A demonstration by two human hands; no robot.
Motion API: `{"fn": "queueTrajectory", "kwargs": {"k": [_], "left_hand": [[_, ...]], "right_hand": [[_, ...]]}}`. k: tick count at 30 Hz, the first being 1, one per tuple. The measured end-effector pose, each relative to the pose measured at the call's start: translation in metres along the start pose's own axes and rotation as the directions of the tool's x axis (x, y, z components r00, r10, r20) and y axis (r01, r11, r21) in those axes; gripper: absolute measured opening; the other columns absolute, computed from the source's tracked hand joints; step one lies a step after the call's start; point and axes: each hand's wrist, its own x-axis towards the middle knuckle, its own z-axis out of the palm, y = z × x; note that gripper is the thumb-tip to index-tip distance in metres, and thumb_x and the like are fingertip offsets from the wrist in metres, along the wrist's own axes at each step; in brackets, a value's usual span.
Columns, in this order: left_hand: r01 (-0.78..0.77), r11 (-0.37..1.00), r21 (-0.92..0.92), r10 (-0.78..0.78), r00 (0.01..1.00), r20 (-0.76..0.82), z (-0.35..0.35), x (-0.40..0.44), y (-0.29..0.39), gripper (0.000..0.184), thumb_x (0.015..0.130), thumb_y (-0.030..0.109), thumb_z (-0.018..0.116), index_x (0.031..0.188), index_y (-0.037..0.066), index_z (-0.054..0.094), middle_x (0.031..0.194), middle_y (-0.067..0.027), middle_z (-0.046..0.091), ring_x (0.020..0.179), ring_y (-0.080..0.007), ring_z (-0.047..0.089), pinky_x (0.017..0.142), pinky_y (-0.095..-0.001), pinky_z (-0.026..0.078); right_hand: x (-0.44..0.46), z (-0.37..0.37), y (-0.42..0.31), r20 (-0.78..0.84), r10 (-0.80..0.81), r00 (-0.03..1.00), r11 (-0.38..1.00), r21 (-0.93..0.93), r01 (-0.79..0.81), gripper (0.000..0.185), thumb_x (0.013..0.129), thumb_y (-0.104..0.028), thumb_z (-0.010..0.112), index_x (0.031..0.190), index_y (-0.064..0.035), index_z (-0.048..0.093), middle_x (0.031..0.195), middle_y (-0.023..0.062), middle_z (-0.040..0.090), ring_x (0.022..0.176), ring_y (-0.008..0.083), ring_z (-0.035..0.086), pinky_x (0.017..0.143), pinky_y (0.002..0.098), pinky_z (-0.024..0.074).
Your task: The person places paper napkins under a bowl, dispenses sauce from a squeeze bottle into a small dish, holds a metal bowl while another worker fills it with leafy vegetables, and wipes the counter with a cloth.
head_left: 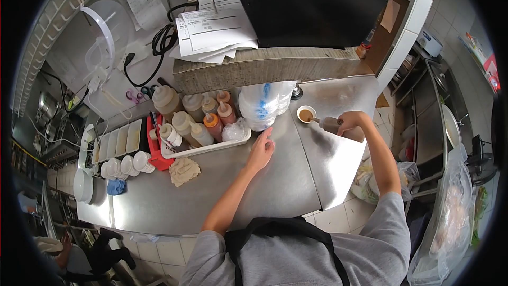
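My right hand (355, 121) is wrapped around a squeeze bottle (329, 124) of brownish sauce, tipped onto its side. Its nozzle points left into a small white cup (306, 114) with brown sauce inside, standing on the steel counter. My left hand (261, 151) holds nothing; its fingers are loosely bent and apart, over the counter. Just beyond its fingertips stands a clear plastic bag with blue print (263, 105), full of white items I cannot make out.
Left of the bag, a white tray (209, 149) holds several squeeze bottles. Beside it are a red holder (157, 145), a tan cloth (184, 171), stacked white lids (127, 166) and a blue cloth (116, 187). Papers (214, 32) lie on the raised ledge. Another person (79, 254) is at lower left.
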Motion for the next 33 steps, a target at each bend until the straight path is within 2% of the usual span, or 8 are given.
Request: {"fn": "queueTrajectory", "kwargs": {"k": [10, 13, 16, 23, 28, 29, 32, 33], "left_hand": [[0.013, 1.0, 0.021, -0.013, 1.0, 0.002, -0.002, -0.001, 0.0, 0.049, 0.083, 0.006, 0.054, 0.129, 0.005, 0.036, 0.119, -0.0167, 0.049, 0.087, -0.0188, 0.057, 0.069, -0.0282, 0.048], [-0.024, 0.999, 0.042, 0.024, 1.0, -0.002, -0.003, -0.001, -0.005, 0.052, 0.083, 0.003, 0.055, 0.13, 0.005, 0.035, 0.118, -0.0159, 0.048, 0.087, -0.0164, 0.057, 0.065, -0.0252, 0.048], [-0.013, 0.999, 0.047, 0.012, 1.0, 0.002, -0.004, -0.002, -0.004, 0.052, 0.082, 0.003, 0.055, 0.13, 0.005, 0.035, 0.118, -0.0158, 0.048, 0.087, -0.0162, 0.057, 0.065, -0.0254, 0.048], [-0.015, 0.999, 0.036, 0.015, 1.0, -0.003, -0.003, -0.006, -0.004, 0.052, 0.082, 0.004, 0.056, 0.13, 0.006, 0.035, 0.119, -0.0153, 0.048, 0.088, -0.0173, 0.057, 0.067, -0.0266, 0.049], [0.0, 1.0, 0.014, 0.0, 1.0, -0.021, -0.013, -0.019, -0.002, 0.051, 0.082, 0.005, 0.056, 0.129, 0.007, 0.037, 0.118, -0.0149, 0.049, 0.088, -0.0192, 0.057, 0.069, -0.0278, 0.048], [0.004, 1.0, 0.01, -0.004, 1.0, -0.024, -0.016, -0.023, -0.001, 0.051, 0.082, 0.005, 0.056, 0.129, 0.007, 0.037, 0.118, -0.0145, 0.05, 0.088, -0.0185, 0.057, 0.069, -0.0273, 0.048], [0.014, 1.0, -0.009, -0.014, 0.999, -0.032, -0.03, -0.039, 0.008, 0.051, 0.083, 0.004, 0.055, 0.13, 0.008, 0.036, 0.116, -0.0138, 0.051, 0.087, -0.0166, 0.057, 0.068, -0.0258, 0.048], [0.018, 1.0, -0.023, -0.018, 0.999, -0.034, -0.036, -0.047, 0.012, 0.051, 0.083, 0.004, 0.055, 0.13, 0.008, 0.036, 0.116, -0.0137, 0.051, 0.087, -0.0159, 0.058, 0.067, -0.0251, 0.047]], "right_hand": [[-0.016, -0.007, -0.013, 0.019, -0.001, 1.0, 1.0, 0.004, 0.001, 0.071, 0.057, -0.045, 0.068, 0.115, -0.0056, 0.055, 0.11, 0.0139, 0.058, 0.1, 0.03, 0.055, 0.083, 0.0356, 0.0444], [-0.008, 0.001, -0.005, -0.057, -0.006, 0.998, 1.0, 0.001, 0.006, 0.059, 0.057, -0.041, 0.069, 0.108, -0.0107, 0.061, 0.103, 0.013, 0.062, 0.093, 0.0299, 0.058, 0.079, 0.0378, 0.0451], [-0.005, 0.005, 0.002, -0.06, -0.029, 0.998, 1.0, 0.001, 0.029, 0.062, 0.057, -0.042, 0.069, 0.109, -0.0096, 0.06, 0.105, 0.0132, 0.061, 0.095, 0.0304, 0.057, 0.081, 0.0372, 0.0447], [-0.015, 0.021, 0.009, -0.11, -0.05, 0.993, 0.981, 0.183, 0.07, 0.071, 0.058, -0.041, 0.071, 0.115, -0.0023, 0.054, 0.108, 0.017, 0.058, 0.098, 0.0299, 0.056, 0.084, 0.0335, 0.0439], [-0.016, 0.051, 0.012, -0.259, -0.062, 0.964, 0.844, 0.501, 0.189, 0.077, 0.059, -0.03, 0.075, 0.123, 0.0007, 0.044, 0.109, 0.0196, 0.056, 0.097, 0.0272, 0.055, 0.084, 0.0312, 0.043], [-0.02, 0.054, 0.008, -0.29, -0.057, 0.955, 0.806, 0.552, 0.216, 0.076, 0.06, -0.022, 0.075, 0.124, 0.0009, 0.041, 0.11, 0.0187, 0.055, 0.098, 0.0254, 0.055, 0.086, 0.0325, 0.0426], [-0.018, 0.068, 0.002, -0.408, -0.127, 0.904, 0.619, 0.679, 0.394, 0.076, 0.056, -0.023, 0.076, 0.12, 0.0045, 0.042, 0.1, 0.0186, 0.058, 0.093, 0.0244, 0.056, 0.082, 0.0319, 0.0441], [-0.02, 0.072, -0.001, -0.458, -0.173, 0.872, 0.51, 0.715, 0.477, 0.069, 0.057, -0.014, 0.074, 0.116, 0.0037, 0.043, 0.099, 0.0138, 0.059, 0.092, 0.021, 0.056, 0.084, 0.0313, 0.0436]]}}
